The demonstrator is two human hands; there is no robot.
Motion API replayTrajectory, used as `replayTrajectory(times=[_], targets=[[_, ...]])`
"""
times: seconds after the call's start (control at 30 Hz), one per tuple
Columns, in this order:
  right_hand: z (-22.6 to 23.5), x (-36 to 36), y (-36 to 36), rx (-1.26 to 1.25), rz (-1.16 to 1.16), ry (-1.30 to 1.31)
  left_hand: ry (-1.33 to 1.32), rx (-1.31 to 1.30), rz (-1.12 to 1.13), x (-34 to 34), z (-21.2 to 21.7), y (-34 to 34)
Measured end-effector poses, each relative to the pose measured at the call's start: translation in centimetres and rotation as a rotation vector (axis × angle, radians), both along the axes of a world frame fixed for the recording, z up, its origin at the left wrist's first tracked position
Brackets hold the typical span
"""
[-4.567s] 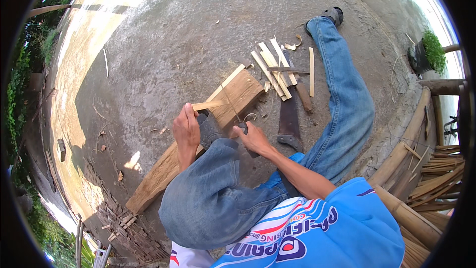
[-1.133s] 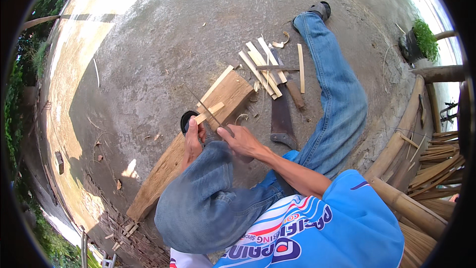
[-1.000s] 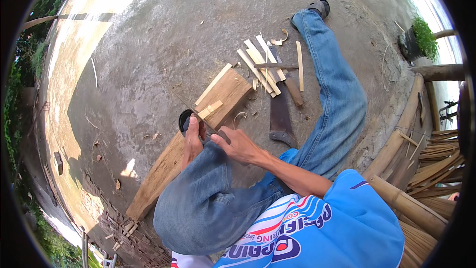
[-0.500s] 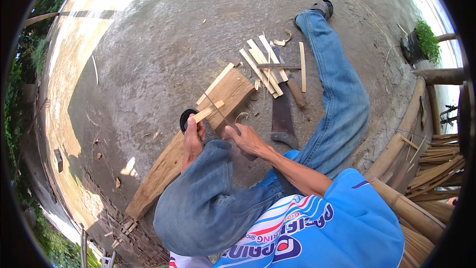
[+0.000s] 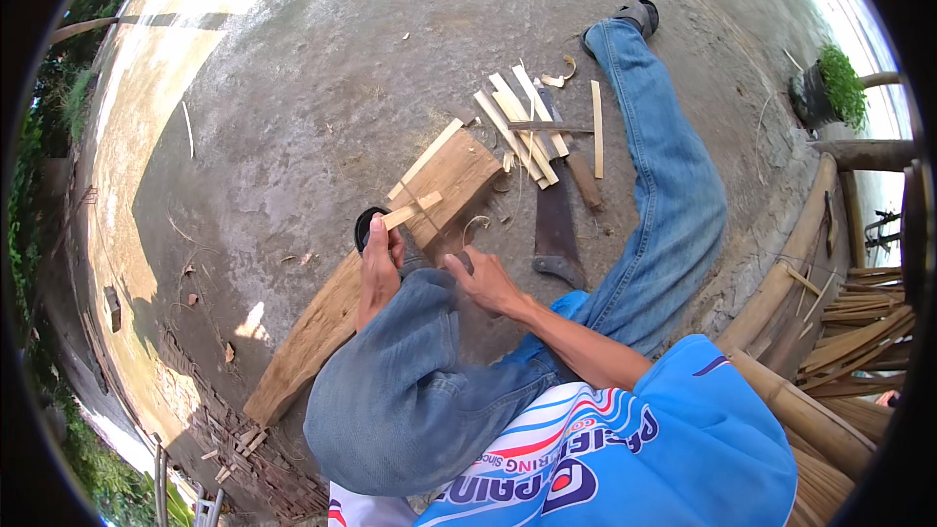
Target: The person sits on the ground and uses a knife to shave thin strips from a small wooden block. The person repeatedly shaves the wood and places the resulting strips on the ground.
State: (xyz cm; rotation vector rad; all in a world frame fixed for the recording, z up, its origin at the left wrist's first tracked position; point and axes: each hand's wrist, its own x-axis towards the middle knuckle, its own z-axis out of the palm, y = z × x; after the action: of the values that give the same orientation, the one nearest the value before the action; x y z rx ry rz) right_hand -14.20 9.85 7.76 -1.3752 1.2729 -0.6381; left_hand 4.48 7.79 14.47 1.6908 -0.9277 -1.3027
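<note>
The left grip [image 5: 381, 265] is closed, thumb uppermost, on the near end of a pale wood strip [image 5: 418, 210], which points away from it to the right, over a wooden block [image 5: 467, 174]. The right grip [image 5: 486, 283], just right of the left one, is clamped around the dark handle of a thin knife [image 5: 432, 222]. Its blurred blade runs forward and leftward from the right grip and crosses the strip; whether it touches the wood cannot be told.

A black sandal [image 5: 365, 227] shows just beyond the left grip, and the bent knee [image 5: 386, 381] of a jeans leg sits below both. The block slants under the work, its far end ahead of the right grip and its near end behind the left. Another pale strip [image 5: 427, 158] lies along the block's left edge, ahead of both grips.

Farther forward and right of the right grip, a cluster of pale strips [image 5: 506, 127] lies on the floor [image 5: 283, 146] with a dark flat bar [image 5: 552, 127] across it. Nearer that grip lies a broad dark blade [image 5: 554, 222].
</note>
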Motion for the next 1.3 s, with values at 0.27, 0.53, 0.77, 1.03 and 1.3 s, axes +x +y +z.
replayTrajectory(times=[0.27,0.53,0.77,1.03,1.3], targets=[[-1.0,-1.6,-0.1,0.175,0.074,0.061,-0.030,0.044,0.006,0.2,0.2,0.4],[-2.1,-1.0,1.3,0.057,0.064,0.121,-0.051,0.058,0.016,0.9,-0.3,1.9],[-4.1,-1.9,1.8,0.089,0.015,0.206,-0.084,0.046,-0.043,0.1,0.1,1.4],[-4.0,-1.8,1.0,0.093,0.013,0.231,-0.085,0.039,-0.016,0.2,0.1,0.6],[-5.9,-2.7,1.7,0.070,-0.045,0.203,-0.495,-0.139,0.037,1.6,-2.1,0.8]])
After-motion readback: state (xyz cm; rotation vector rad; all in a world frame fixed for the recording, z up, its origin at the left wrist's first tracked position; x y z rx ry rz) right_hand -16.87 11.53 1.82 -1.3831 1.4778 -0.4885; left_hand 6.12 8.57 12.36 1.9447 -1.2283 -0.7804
